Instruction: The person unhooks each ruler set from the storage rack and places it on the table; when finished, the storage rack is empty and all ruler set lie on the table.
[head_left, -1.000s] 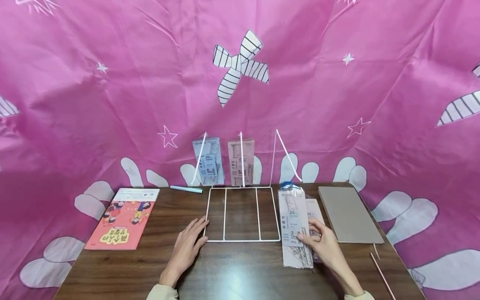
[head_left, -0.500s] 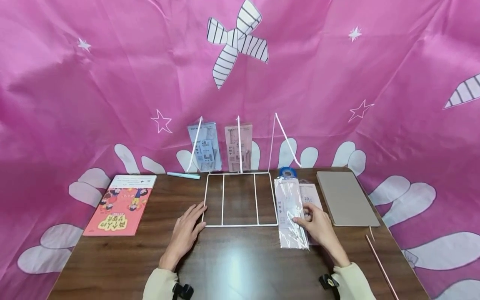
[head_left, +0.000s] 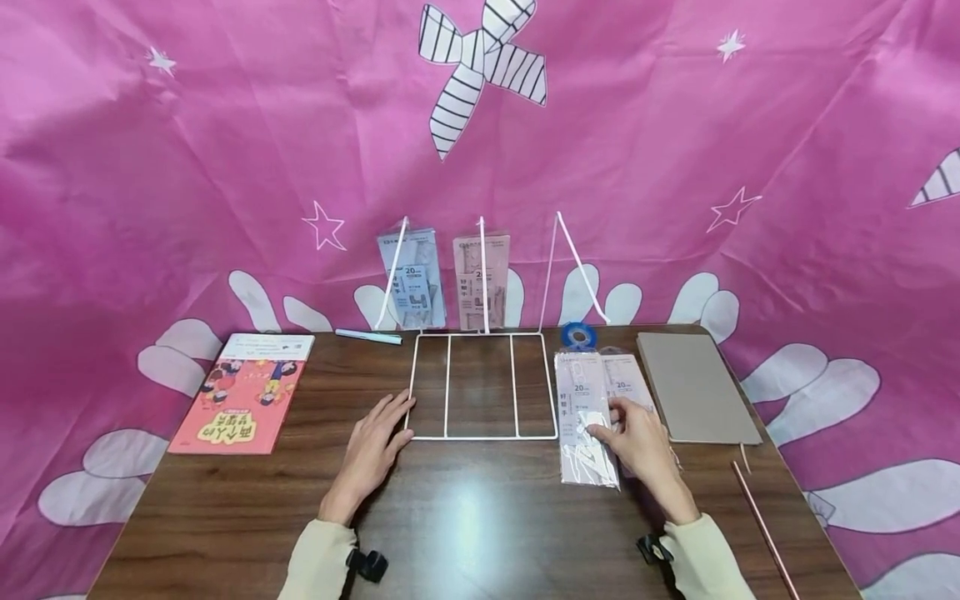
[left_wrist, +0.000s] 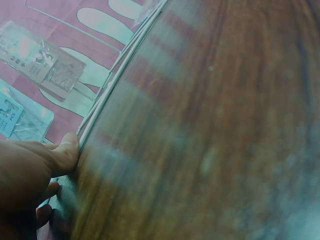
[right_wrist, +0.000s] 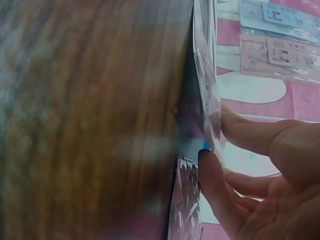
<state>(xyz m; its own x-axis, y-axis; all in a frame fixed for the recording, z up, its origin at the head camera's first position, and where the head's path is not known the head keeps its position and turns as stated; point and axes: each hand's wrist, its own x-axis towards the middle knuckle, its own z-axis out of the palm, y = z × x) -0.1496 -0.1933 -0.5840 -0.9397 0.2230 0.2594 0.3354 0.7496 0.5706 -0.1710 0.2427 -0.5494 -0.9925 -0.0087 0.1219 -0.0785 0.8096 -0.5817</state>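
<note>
Right hand (head_left: 643,440): its grip is pinching one pale packet, the front packet (head_left: 579,392), by the right edge between thumb and fingers.
Pale packets: two are sitting just right of the white rack (head_left: 483,438); the front packet is overlapping the second packet (head_left: 628,379), and a dark gap is showing between it and the desk (head_left: 247,533) in the right wrist view.
Left hand (head_left: 372,446): its grip is lying loose, fingers extending to touch the rack's left side.
Rack prongs: three are rising at the back.
Hanging: one pink packet (head_left: 468,292) is hanging on the middle prong; blue packets (head_left: 422,287) are hanging on the left one, overlapping too much for a sure count.
Tape: one blue roll (head_left: 570,340) is lying just beyond the front packet.
Books: two are lying apart, one red book (head_left: 243,396) at far left, one grey notebook (head_left: 697,387) at right.
Sticks: one light-blue pen (head_left: 369,337) is lying left of the rack, one copper-coloured rod (head_left: 765,529) near the notebook.
</note>
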